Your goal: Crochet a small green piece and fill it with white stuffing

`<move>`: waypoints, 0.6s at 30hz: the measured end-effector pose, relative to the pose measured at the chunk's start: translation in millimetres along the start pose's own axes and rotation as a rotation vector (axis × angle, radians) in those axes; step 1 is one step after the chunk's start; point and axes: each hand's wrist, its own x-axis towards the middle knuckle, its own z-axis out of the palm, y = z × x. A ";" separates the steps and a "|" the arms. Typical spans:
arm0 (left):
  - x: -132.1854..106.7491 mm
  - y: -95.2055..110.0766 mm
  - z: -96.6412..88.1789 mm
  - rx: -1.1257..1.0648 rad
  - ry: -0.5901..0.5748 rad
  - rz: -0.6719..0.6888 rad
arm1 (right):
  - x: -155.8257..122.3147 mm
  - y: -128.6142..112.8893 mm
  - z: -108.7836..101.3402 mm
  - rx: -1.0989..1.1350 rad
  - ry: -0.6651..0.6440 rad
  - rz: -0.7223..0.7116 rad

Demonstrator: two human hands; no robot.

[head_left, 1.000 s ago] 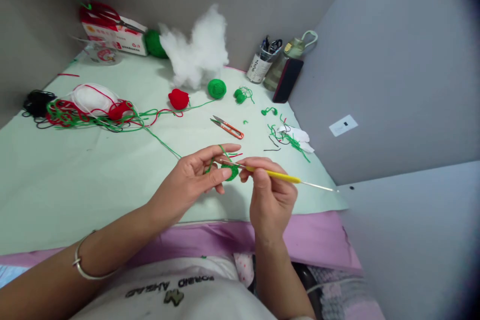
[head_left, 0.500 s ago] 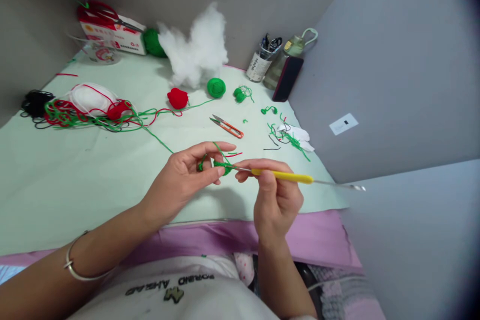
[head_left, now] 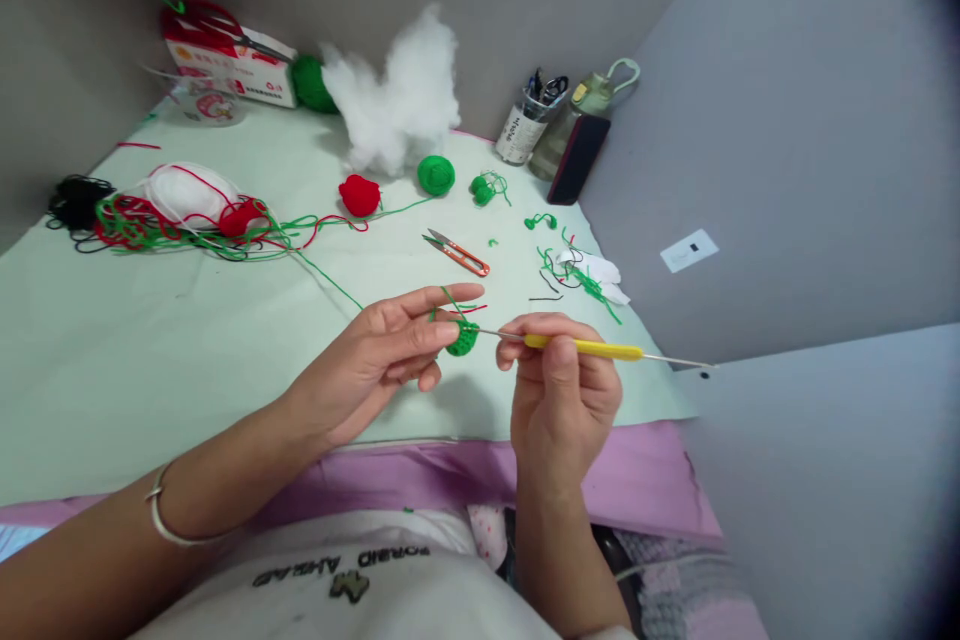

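A small green crochet piece (head_left: pixel 463 339) is pinched between the thumb and fingers of my left hand (head_left: pixel 397 340). Green yarn runs over its raised index finger and trails back leftward across the table. My right hand (head_left: pixel 566 380) grips the yellow handle of a crochet hook (head_left: pixel 592 348). The hook's thin metal shaft reaches left to the green piece, its tip at the stitches near my left thumb. From the handle's other end a second metal shaft sticks out to the right. Just beyond my hands lie orange thread snips (head_left: pixel 457 253).
Tangled yarn with a white ball (head_left: pixel 187 192) lies left. Red (head_left: pixel 359 195) and green (head_left: pixel 436 176) balls sit mid-table before white stuffing (head_left: pixel 394 95). A pen cup (head_left: pixel 520 132), bottle (head_left: pixel 553 145) and phone (head_left: pixel 579 160) stand back right. Yarn scraps (head_left: pixel 589 285) lie right; grey panels enclose the table.
Both hands have shifted slightly right. My left thumb and fingers have turned, so more of the green piece's round face shows. The hook has drawn a little to the right.
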 end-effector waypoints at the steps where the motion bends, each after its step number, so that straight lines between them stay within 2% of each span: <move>1: -0.4 0.4 0.8 0.022 -0.015 0.012 | 1.5 -0.9 0.7 0.020 -0.029 0.013; 3: -0.9 -0.4 2.8 0.072 -0.008 0.050 | 2.2 -0.4 2.7 -0.031 -0.068 0.007; 6: -1.0 -4.2 5.0 0.143 0.062 0.130 | -2.5 4.6 5.8 -0.207 -0.084 -0.066; 9: -0.3 -8.1 5.0 0.134 0.131 0.159 | -11.1 12.4 7.4 -0.443 -0.123 -0.297; 11: 0.3 -8.8 4.1 0.069 0.139 0.090 | -15.2 16.5 6.9 -0.580 -0.129 -0.462; 12: 0.7 -8.4 3.4 0.031 0.127 0.035 | -15.7 17.4 6.0 -0.600 -0.124 -0.502; 14: 1.7 -6.0 2.1 -0.038 0.101 -0.052 | -13.4 15.7 3.3 -0.523 -0.098 -0.443; 18: 3.2 -1.5 1.6 -0.046 0.104 -0.021 | -2.7 6.3 -1.1 -0.144 0.017 -0.082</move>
